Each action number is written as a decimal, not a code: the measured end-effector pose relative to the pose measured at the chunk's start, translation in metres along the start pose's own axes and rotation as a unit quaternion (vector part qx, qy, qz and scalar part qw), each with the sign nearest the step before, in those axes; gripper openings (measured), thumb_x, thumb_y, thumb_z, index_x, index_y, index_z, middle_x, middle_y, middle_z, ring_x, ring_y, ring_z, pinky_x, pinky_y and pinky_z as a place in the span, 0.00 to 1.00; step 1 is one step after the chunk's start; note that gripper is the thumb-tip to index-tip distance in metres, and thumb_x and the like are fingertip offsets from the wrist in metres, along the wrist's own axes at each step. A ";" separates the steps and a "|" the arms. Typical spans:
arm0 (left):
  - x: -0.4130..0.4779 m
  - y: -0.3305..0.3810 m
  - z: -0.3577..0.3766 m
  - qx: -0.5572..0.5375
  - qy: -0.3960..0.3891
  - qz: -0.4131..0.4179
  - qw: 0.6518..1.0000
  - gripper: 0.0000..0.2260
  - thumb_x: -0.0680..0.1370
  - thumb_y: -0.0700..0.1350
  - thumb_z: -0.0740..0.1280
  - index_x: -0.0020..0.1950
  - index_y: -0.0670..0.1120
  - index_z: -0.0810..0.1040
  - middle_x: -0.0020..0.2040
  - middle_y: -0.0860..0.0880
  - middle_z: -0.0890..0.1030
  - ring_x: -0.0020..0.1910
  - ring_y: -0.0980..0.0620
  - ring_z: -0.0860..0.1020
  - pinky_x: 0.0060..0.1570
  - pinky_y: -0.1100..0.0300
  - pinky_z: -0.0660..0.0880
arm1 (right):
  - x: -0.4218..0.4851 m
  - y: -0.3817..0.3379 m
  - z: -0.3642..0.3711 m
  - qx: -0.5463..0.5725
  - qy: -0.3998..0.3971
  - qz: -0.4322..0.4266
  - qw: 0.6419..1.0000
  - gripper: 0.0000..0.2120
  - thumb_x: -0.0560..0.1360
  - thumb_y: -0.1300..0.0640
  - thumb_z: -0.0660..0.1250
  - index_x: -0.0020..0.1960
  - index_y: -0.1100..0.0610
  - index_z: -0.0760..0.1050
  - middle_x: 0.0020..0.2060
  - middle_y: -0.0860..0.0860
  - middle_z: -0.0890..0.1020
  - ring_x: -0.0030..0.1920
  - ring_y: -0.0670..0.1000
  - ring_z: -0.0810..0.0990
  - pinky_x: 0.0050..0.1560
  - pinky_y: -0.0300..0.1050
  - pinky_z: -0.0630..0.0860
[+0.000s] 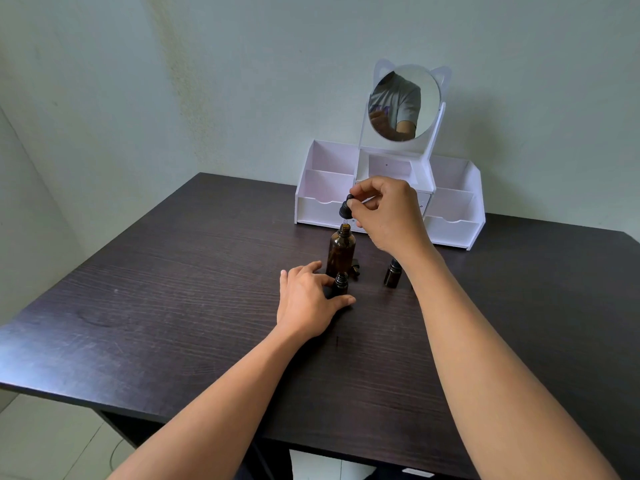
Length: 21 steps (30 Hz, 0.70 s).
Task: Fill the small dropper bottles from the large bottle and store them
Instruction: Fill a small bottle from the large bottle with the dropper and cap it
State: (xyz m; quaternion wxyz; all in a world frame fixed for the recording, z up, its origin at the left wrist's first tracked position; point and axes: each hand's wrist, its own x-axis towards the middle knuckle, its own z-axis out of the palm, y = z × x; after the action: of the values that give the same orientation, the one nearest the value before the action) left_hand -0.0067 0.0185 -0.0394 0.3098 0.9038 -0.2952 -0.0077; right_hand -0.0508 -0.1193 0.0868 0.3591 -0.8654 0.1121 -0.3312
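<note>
desk [173,306] first: dark wood-grain top, carrying everything you need. at its far edge stands a white compartmented organiser [457,216] with a round cat-eared mirror [403,102] above it; that is presumably where the filled bottles go, and no bottles show in its open compartments so far.

your right hand [388,213] hangs over the middle of the desk, its thumb and fingers [367,185] pinched on a black rubber-bulbed dropper [346,207], held just above the open neck of the large amber glass bottle [341,251], which stands upright. the glass tube is too faint to tell whether its tip is inside the neck.

your left hand [308,299] rests on the desk just in front, thumb and forefinger curled round a small amber bottle [341,284] that stands uncapped, touching or nearly touching the large bottle's base. a second small bottle [393,273], capped, stands apart to the right, and a small dark piece [355,270], perhaps a cap, lies beside the large bottle.

you look to be at the drawing-up step for the first small bottle, so the task is early. next, bring the dropper straight down to the small bottle's narrow mouth, keep your left grip steady, and squeeze the bulb gently so nothing spills.
</note>
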 end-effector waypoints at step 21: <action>0.000 0.000 0.001 0.009 -0.001 0.002 1.000 0.27 0.71 0.67 0.71 0.64 0.53 0.81 0.76 0.50 0.68 0.75 0.48 0.62 0.76 0.44 0.54 | 0.006 0.011 0.006 0.012 0.030 -0.044 0.999 0.13 0.75 0.62 0.70 0.58 0.53 0.76 0.40 0.43 0.80 0.34 0.41 0.75 0.38 0.28 0.73</action>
State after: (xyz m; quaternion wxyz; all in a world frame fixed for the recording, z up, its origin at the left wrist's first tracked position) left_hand -0.0067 0.0181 -0.0400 0.3016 0.9058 -0.2976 -0.0054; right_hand -0.0414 -0.1261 0.0791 0.3509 -0.8549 0.0807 -0.3735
